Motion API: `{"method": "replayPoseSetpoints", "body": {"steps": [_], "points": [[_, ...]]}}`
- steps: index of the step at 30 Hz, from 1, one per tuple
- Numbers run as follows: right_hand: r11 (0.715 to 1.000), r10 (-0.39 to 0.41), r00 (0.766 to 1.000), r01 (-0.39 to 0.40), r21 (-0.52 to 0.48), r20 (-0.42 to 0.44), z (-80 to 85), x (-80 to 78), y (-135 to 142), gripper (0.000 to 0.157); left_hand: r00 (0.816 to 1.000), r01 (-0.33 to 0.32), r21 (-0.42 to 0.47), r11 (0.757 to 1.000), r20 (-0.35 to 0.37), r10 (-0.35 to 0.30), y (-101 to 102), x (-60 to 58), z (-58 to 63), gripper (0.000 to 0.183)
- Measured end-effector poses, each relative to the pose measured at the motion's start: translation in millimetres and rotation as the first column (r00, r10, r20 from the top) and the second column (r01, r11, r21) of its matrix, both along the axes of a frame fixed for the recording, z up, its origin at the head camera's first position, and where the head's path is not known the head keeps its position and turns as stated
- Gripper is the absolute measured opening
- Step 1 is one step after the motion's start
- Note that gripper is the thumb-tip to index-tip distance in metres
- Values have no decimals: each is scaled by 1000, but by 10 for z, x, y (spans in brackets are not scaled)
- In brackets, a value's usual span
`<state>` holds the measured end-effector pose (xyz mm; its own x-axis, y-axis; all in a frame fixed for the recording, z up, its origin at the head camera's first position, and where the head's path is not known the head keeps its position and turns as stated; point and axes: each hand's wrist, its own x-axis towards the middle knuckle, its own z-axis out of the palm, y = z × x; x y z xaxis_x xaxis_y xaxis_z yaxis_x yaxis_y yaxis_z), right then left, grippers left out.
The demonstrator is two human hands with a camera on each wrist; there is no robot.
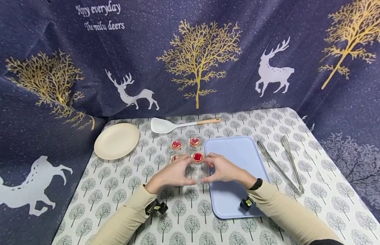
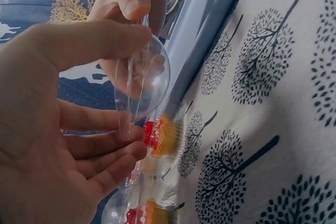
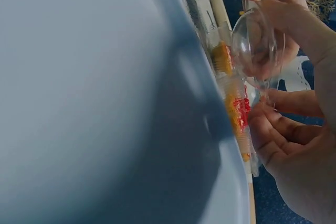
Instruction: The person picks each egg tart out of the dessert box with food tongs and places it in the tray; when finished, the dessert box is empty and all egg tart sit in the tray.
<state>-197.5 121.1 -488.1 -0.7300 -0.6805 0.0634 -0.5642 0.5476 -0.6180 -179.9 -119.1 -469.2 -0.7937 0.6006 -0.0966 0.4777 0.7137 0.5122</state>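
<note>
Between my two hands is a clear plastic domed lid (image 2: 157, 80), raised over the small tarts. My left hand (image 1: 176, 172) pinches one side of its rim between thumb and fingers. The opposite side is pinched by my right hand (image 1: 225, 169), as the right wrist view of the lid (image 3: 254, 51) also shows. Just beyond the fingers, a red-topped tart (image 1: 197, 157) sits in a clear cup. Two more tarts, one at the back left (image 1: 176, 145) and one at the back right (image 1: 194, 142), stand behind it. Another tart (image 1: 174, 158) is partly hidden by my left hand.
A light blue tray (image 1: 233, 149) lies beneath my right forearm. Metal tongs (image 1: 289, 166) rest to its right. At the far left stands a beige plate (image 1: 116, 141). A white spatula (image 1: 163, 126) with a wooden handle end lies along the back of the tree-patterned tablecloth (image 1: 191, 223).
</note>
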Motion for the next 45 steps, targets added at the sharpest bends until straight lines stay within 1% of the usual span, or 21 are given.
{"method": "replayPoseSetpoints", "body": {"steps": [7,14,16,19,26,30,34,39,45], "points": [[1000,-2,1000,2,23,28,4,38,-18,80,999,-14,-64,998,-47,11,51,27,-23,79],[1000,3,1000,-3,28,0,-40,59,-33,81,994,-1,-113,994,-112,-11,93,46,-79,81],[999,2,1000,-2,34,-1,-42,63,-37,81,991,0,-114,993,-130,-15,101,51,-92,80],[999,2,1000,-2,44,-12,-41,73,-41,81,991,-3,-105,994,-136,-11,108,59,-105,80],[998,9,996,-4,62,-88,-65,106,-38,80,987,-22,-94,995,-160,7,110,87,-152,84],[998,22,993,-15,62,-113,-90,120,-33,82,985,-29,-91,995,-170,14,114,104,-180,85],[997,33,990,-24,71,-135,-92,128,-34,85,981,-29,-102,994,-195,9,116,118,-198,88],[995,24,986,-7,104,-166,-87,146,-42,86,978,-26,-97,995,-211,5,121,135,-206,92],[993,16,982,7,118,-189,-101,158,-49,84,976,-27,-93,995,-218,6,121,151,-218,89]]}}
